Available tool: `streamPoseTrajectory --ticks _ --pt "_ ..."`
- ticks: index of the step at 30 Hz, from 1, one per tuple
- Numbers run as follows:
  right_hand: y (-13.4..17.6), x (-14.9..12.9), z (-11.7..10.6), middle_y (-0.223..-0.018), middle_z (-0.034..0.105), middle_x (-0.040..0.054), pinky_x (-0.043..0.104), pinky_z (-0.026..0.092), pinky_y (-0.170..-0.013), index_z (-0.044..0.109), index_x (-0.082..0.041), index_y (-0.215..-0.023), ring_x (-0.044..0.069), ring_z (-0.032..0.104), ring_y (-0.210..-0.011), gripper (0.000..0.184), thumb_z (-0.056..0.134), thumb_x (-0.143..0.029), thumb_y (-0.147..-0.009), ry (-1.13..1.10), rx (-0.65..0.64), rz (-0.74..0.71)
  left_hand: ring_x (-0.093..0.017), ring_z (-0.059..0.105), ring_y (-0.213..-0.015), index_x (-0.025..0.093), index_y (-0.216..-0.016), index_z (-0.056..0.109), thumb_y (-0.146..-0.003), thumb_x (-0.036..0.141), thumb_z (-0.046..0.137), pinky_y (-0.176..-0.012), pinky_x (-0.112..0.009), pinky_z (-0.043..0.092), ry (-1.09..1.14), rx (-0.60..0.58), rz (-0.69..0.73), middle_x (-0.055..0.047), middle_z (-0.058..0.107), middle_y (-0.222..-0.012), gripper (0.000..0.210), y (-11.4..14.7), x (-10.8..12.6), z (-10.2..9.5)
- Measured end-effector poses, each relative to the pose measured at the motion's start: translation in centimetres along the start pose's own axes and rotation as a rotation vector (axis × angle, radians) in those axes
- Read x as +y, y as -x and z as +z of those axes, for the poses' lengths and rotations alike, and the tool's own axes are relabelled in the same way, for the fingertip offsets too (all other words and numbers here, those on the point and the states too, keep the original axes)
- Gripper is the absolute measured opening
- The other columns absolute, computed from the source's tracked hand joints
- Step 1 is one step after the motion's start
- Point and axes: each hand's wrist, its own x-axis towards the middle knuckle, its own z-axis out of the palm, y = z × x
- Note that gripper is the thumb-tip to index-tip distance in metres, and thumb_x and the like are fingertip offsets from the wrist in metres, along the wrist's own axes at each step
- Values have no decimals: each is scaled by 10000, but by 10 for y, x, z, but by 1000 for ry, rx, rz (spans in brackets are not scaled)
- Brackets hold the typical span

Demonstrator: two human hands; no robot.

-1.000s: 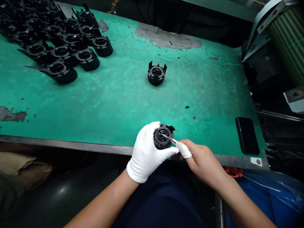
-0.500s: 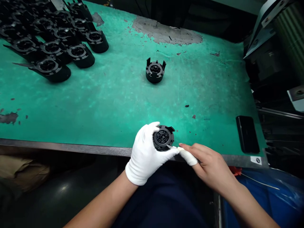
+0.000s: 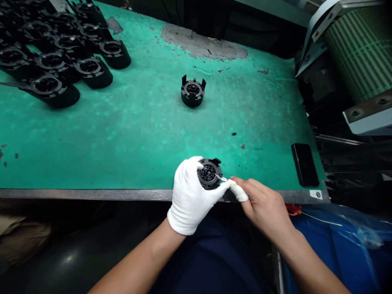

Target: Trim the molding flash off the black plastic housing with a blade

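Note:
My left hand (image 3: 191, 196), in a white glove, is closed around a round black plastic part (image 3: 210, 173) at the table's front edge. The part's ribbed inner face is turned up, and one tab stands out at its top right. My right hand (image 3: 261, 202) is bare except for a white cover on the thumb. It pinches a small knife (image 3: 221, 178) with a thin metal blade, whose tip lies over the part's face. The knife's handle is mostly hidden by the fingers. A similar black part (image 3: 192, 93) with upright tabs stands farther back.
Several black housings (image 3: 93, 71) stand in rows at the back left of the green table (image 3: 137, 134). A black phone (image 3: 305, 164) lies at the right edge. A conveyor with a green belt (image 3: 361, 49) rises at the right, and blue plastic (image 3: 330, 245) is below.
The blade tip has moved from the part's lower right rim inward over its face. The view has shifted slightly to the right. Both hands keep their holds.

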Motion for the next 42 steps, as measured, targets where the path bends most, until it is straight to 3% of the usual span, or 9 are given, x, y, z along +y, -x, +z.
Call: streamPoseTrajectory --ticks 3,6,9,13,21,26,30,35,42 --pt "0 -7 2 -906 657 6 327 434 -714 638 -284 -1294 198 647 -834 352 460 -259 -992 25 34 65 -297 597 -1108 157 -1047 572 -721 532 818 -1016 -469 483 -18 49 -19 -130 608 -1111 554 3 3 4" --pt "1 -5 -2 -1018 684 1 294 455 -771 636 -295 -1291 167 655 -898 340 442 -287 -1013 -170 0 87 -300 585 -1143 160 -1092 561 -727 503 821 -1043 -475 470 23 6 -27 -133 601 -1154 564 4 3 0" --pt "-6 7 -12 -1073 689 -7 265 460 -801 643 -311 -1278 142 651 -936 323 446 -351 -1025 -254 -45 42 -272 575 -1190 189 -1214 519 -720 469 838 -1081 -439 455 85 -149 22 -105 600 -1222 652 -3 -5 -14" --pt "-28 28 -23 -956 677 3 289 448 -755 645 -323 -1283 162 640 -875 337 435 -374 -1024 -97 -179 -118 -241 518 -1302 216 -1338 453 -698 469 862 -1149 -388 406 75 -361 105 -83 544 -1384 800 -22 -18 -37" --pt "-63 30 -31 -953 670 -19 303 392 -635 614 -338 -1311 168 639 -824 375 469 -263 -974 87 -275 -375 -194 544 -1274 281 -1409 403 -685 405 857 -1115 -310 446 66 -663 23 1 504 -1437 863 -55 -19 -59" --pt "-67 31 -24 -882 671 -11 320 382 -583 632 -346 -1285 197 642 -788 355 480 -292 -969 171 -125 -311 -205 559 -1258 266 -1352 449 -716 330 835 -1106 -333 458 92 -523 35 -27 549 -1380 746 -48 -17 -50" --pt "-50 36 -21 -1032 721 18 298 471 -691 645 -271 -1238 182 682 -875 317 460 -247 -982 -53 -114 -288 -242 525 -1310 245 -1346 450 -707 408 863 -1153 -399 426 91 -396 19 -72 532 -1409 778 -28 -13 -36" --pt "-20 24 -13 -1143 715 22 323 536 -808 589 -245 -1278 193 700 -945 347 434 -186 -973 -239 -221 -170 -250 551 -1283 215 -1384 428 -707 510 852 -1133 -408 446 57 -157 -33 -101 550 -1395 851 -1 -6 -18" --pt "-18 8 -11 -1178 712 36 385 563 -911 606 -232 -1287 225 688 -1054 396 439 -144 -939 -326 -354 -188 -223 531 -1305 204 -1383 436 -721 596 808 -1152 -360 421 55 -159 6 -90 540 -1414 855 1 -7 -17"
